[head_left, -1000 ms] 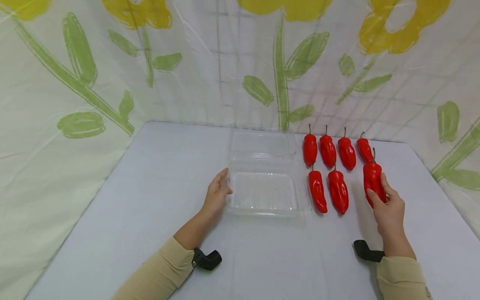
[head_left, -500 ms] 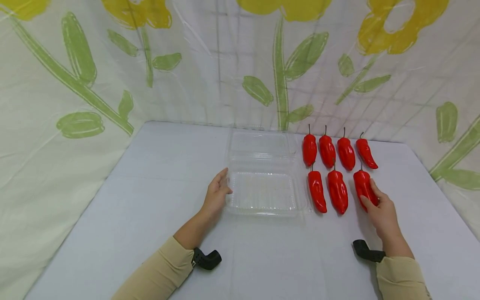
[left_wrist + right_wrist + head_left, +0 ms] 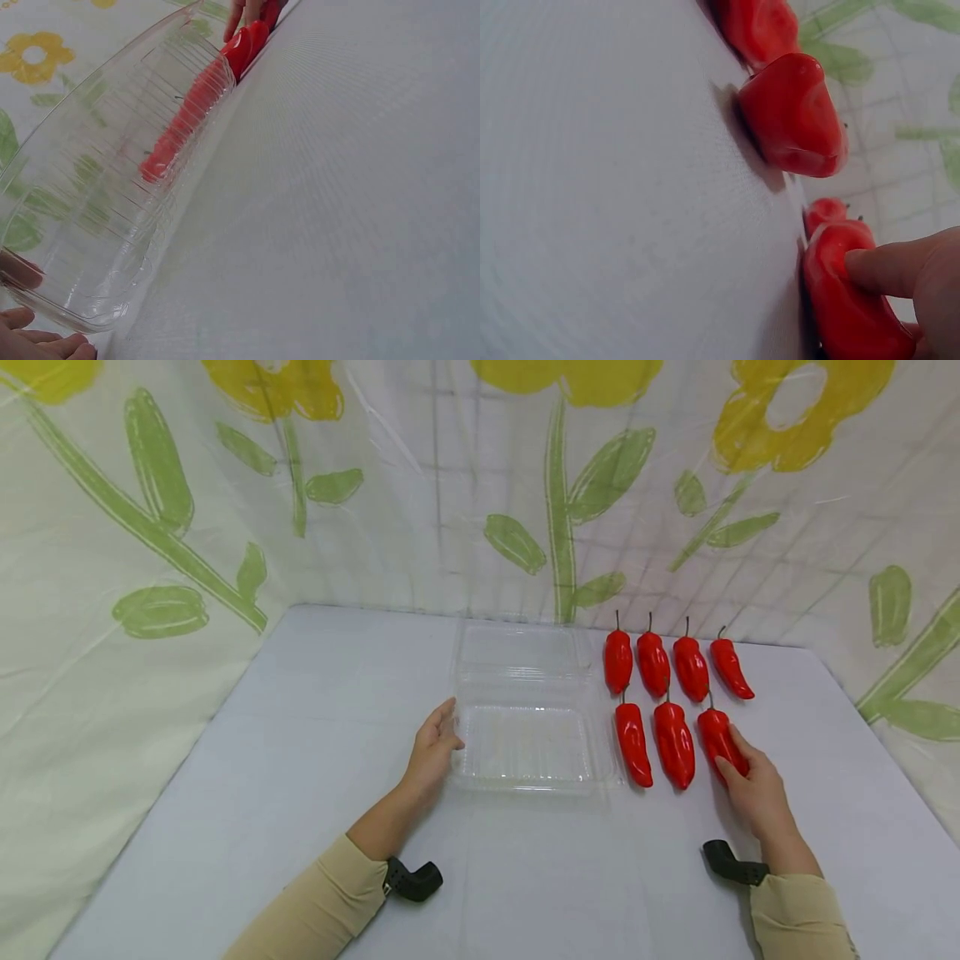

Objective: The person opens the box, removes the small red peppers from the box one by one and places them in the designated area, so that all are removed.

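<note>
In the head view my right hand grips a red pepper at the right end of the front row. The right wrist view shows the thumb pressed on that pepper's shiny side, close at the white tabletop; the other fingers are mostly hidden behind it. My left hand holds the left rim of a clear plastic clamshell container, which lies unfolded with its lid toward the back. In the left wrist view the thumb is seen through the container wall, with the fingers outside.
Two more red peppers lie in the front row, just right of the container. Behind them is a row of several peppers, stems toward the back. A flower-printed curtain hangs behind the table.
My right hand has moved left and lowered the pepper toward the front row, uncovering the back row's rightmost pepper. My left hand and the container have stayed put.
</note>
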The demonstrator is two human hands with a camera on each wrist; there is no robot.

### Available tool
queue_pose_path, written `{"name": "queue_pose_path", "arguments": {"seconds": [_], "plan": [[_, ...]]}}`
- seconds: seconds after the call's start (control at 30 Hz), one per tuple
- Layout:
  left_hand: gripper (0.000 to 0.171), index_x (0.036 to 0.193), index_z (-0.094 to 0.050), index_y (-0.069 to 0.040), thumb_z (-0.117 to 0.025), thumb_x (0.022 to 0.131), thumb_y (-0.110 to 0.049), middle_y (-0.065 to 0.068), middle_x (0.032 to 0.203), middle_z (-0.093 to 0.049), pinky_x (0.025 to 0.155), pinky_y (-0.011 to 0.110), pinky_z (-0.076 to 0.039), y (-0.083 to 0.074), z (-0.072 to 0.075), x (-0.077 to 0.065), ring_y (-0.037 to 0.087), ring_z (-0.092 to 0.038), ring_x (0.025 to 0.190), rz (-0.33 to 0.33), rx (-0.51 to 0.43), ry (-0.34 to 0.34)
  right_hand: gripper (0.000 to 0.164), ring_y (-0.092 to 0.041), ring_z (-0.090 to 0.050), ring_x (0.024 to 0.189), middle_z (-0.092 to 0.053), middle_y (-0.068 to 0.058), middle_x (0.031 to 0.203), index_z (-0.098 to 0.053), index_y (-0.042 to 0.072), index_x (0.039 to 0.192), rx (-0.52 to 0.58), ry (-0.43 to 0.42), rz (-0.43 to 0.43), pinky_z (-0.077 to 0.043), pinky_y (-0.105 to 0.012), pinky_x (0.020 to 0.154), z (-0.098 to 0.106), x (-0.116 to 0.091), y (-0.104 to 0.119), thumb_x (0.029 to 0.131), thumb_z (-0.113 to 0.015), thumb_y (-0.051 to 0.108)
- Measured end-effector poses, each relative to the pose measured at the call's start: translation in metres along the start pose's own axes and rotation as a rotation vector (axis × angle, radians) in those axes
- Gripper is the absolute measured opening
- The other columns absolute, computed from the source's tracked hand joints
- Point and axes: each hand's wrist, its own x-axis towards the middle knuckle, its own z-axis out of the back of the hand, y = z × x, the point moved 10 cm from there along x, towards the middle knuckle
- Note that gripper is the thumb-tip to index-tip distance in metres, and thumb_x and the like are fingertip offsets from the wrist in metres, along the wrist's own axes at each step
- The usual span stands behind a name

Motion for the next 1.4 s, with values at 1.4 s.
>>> {"name": "queue_pose_path", "arguments": {"seconds": [1.4], "plan": [[0.071, 0.147, -0.020, -0.004, -0.041, 0.080, 0.006, 0.012, 0.156, -0.018, 0.118, 0.041, -0.014, 0.001, 0.002, 0.001, 0.026, -0.014, 0.145, 0.006, -0.017, -0.012, 0.079, -0.051, -0.012, 0.137, -0.005, -0.028, 0.153, 0.006, 0.012, 0.149, 0.049, -0.023, 0.021, -0.034, -0.062, 0.098, 0.004, -0.001, 0.012, 0.094, -0.043, 0.041]]}}
